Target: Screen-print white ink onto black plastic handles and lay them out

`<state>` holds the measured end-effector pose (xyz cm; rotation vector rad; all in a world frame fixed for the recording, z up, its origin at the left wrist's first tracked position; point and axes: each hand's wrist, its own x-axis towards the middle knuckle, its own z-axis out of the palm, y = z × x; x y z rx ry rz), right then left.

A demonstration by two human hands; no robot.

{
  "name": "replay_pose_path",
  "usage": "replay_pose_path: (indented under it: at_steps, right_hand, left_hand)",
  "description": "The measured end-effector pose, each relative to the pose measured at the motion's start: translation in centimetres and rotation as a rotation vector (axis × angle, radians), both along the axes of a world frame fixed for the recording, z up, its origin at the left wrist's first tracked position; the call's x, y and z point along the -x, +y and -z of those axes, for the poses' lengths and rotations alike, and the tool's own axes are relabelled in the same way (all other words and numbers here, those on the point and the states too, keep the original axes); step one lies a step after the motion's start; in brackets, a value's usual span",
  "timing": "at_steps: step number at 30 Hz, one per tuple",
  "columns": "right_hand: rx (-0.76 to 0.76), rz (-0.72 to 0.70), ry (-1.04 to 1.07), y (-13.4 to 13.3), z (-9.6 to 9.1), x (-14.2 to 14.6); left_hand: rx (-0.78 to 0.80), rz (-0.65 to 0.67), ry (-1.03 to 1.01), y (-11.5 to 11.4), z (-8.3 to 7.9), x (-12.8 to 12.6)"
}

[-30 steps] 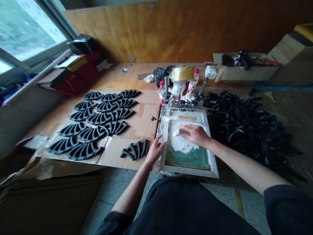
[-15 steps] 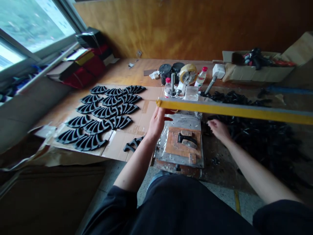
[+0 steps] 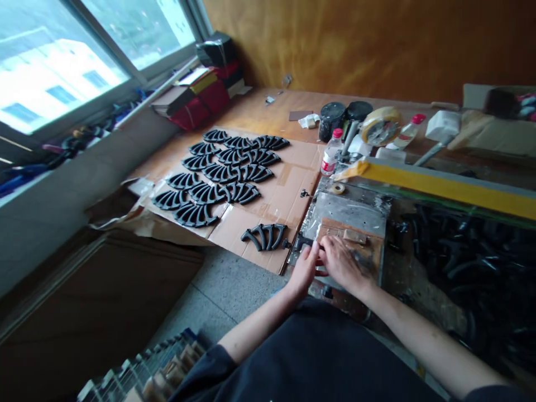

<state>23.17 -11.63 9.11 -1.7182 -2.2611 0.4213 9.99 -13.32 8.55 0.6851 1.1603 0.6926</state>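
Observation:
Both my hands meet on a wooden jig [image 3: 368,245] that sits on a metal base plate [image 3: 352,209]. My left hand [image 3: 305,269] is at the jig's left edge with its fingers pressed together. My right hand [image 3: 344,262] lies over the jig with its fingers curled towards the left hand. They close on a black curved part [image 3: 322,273], of which only a dark sliver shows between them. The printing screen's yellow-edged frame [image 3: 439,187] is tilted up behind the jig.
Rows of black fan-shaped parts [image 3: 221,167] lie on cardboard [image 3: 288,190] to the left, with one more part [image 3: 266,235] near the plate. A heap of black parts [image 3: 464,251] fills the right. Behind stand a bottle [image 3: 329,159], black cans [image 3: 330,118] and a tape roll [image 3: 380,125].
The screen frame was swung up off the jig. My left hand let go of the frame and my right hand came back from the heap; both now meet on the jig. My view turned left.

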Motion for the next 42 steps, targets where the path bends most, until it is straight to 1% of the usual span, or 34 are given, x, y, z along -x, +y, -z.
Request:
replay_pose_path:
  at_steps: [2, 4, 6, 8, 9, 11, 13, 15, 19, 21, 22, 24, 25, 26, 28, 29, 30, 32, 35, 37, 38, 40, 42]
  right_hand:
    - [-0.022, -0.154, 0.058, 0.6, 0.0, 3.8]
    - [-0.001, -0.261, 0.110, 1.9, 0.6, 6.7]
    - [0.044, -0.293, 0.086, 3.8, 1.7, 8.6]
    - [0.106, -0.265, -0.021, 5.6, 3.0, 9.9]
    - [0.147, -0.248, -0.085, 6.4, 3.7, 10.5]
    - [0.246, -0.223, -0.181, 7.4, 4.8, 11.8]
    - [0.325, -0.209, -0.215, 7.8, 5.5, 13.0]
    - [0.373, -0.206, -0.193, 7.8, 5.9, 14.1]
    - [0.410, -0.252, -0.124, 7.6, 6.2, 15.0]
    - [0.410, -0.268, -0.106, 7.6, 6.3, 14.9]
    - [0.409, -0.264, -0.094, 7.5, 6.4, 14.8]
    - [0.410, -0.250, -0.066, 7.5, 6.5, 14.5]
    - [0.413, -0.245, -0.050, 7.6, 6.6, 14.3]
    - [0.419, -0.244, -0.033, 7.6, 6.7, 14.1]
    - [0.439, -0.240, 0.003, 7.7, 6.9, 13.7]
    - [0.451, -0.233, 0.024, 7.8, 7.0, 13.6]
    - [0.461, -0.224, 0.046, 7.9, 7.1, 13.5]
    - [0.476, -0.209, 0.088, 8.2, 7.4, 13.3]
    - [0.486, -0.206, 0.144, 8.5, 7.8, 13.3]
    - [0.492, -0.214, 0.182, 8.5, 7.9, 13.2]
    - [0.492, -0.216, 0.203, 8.4, 7.9, 13.1]
    - [0.484, -0.212, 0.244, 8.3, 7.6, 12.6]
    - [0.461, -0.196, 0.281, 8.0, 7.1, 11.8]
  left_hand:
    - [-0.012, -0.168, 0.113, 0.8, 0.9, 3.2]
    - [-0.035, -0.240, 0.272, 1.7, 2.1, 7.6]
    - [-0.039, -0.226, 0.510, 2.4, 3.5, 12.3]
    - [0.020, -0.166, 0.765, 2.7, 5.0, 16.2]
    - [0.063, -0.126, 0.861, 2.9, 5.7, 17.7]
    - [0.133, -0.056, 0.966, 3.4, 6.9, 19.4]
    - [0.156, 0.007, 1.020, 4.5, 7.7, 20.0]
    - [0.147, 0.066, 1.081, 6.0, 8.0, 20.3]
    - [0.091, 0.170, 1.172, 9.6, 7.7, 21.8]
    - [0.066, 0.221, 1.207, 10.7, 7.3, 22.6]
    - [0.058, 0.240, 1.227, 10.9, 7.1, 22.9]
    - [0.039, 0.241, 1.284, 10.4, 6.7, 22.8]
    - [-0.014, 0.218, 1.324, 9.7, 6.6, 22.3]
    - [-0.106, 0.191, 1.364, 8.9, 6.6, 21.7]
    - [-0.368, 0.159, 1.408, 7.0, 6.9, 19.9]
    - [-0.495, 0.166, 1.409, 6.2, 7.3, 18.8]
    - [-0.584, 0.186, 1.402, 5.5, 7.7, 17.9]
    - [-0.629, 0.223, 1.401, 4.9, 8.9, 16.2]
    - [-0.614, 0.224, 1.431, 5.5, 10.5, 15.4]
    - [-0.652, 0.240, 1.433, 6.5, 10.9, 16.1]
    - [-0.696, 0.268, 1.422, 7.0, 11.0, 16.9]
    - [-0.815, 0.372, 1.370, 8.3, 10.7, 19.3]
    - [-0.935, 0.520, 1.300, 9.8, 10.2, 22.5]
